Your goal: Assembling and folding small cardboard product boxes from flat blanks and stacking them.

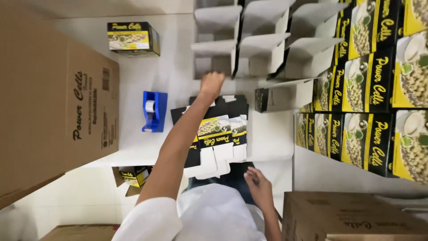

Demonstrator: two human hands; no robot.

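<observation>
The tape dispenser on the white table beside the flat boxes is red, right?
Not quite. The head view shows the tape dispenser is blue, not red. It does sit on the white table, beside the flat boxes.

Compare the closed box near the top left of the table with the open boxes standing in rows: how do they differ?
The closed box stands alone, flaps shut, showing its yellow and black print. The open boxes stand packed in rows with flaps raised, showing their plain grey insides. The left hand reaches toward the open boxes; no hand is near the closed box. Both kinds look like the same carton.
</observation>
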